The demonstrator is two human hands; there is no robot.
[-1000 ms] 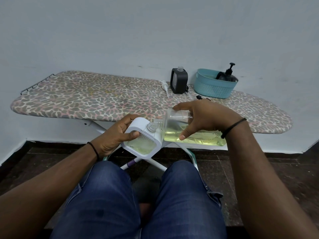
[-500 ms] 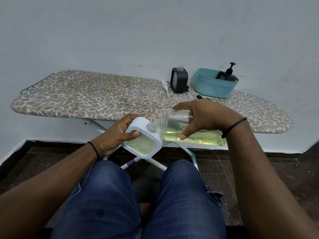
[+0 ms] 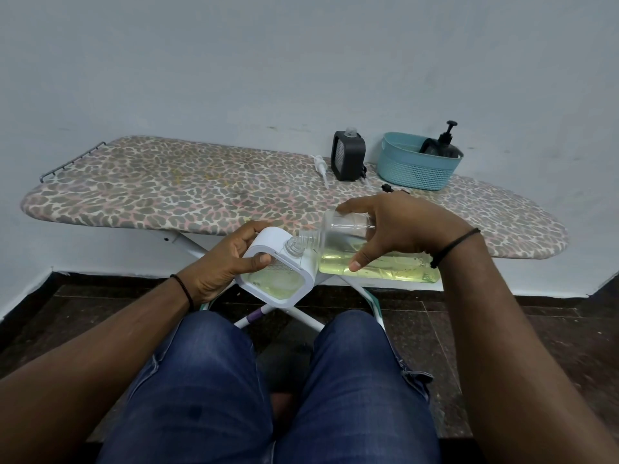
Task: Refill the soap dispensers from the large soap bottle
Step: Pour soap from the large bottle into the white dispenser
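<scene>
My left hand grips a white square soap dispenser, tilted, its threaded neck open and yellow-green soap showing inside. My right hand holds the large clear soap bottle on its side over my knees, its open mouth against the dispenser's neck. Yellow-green soap fills the lower half of the bottle. A black square dispenser with an open neck stands on the ironing board. A black pump dispenser sits in a teal basket.
A white pump head lies on the board beside the black dispenser, and a small black cap lies in front of the basket. The board's metal legs cross below my hands. A pale wall stands behind.
</scene>
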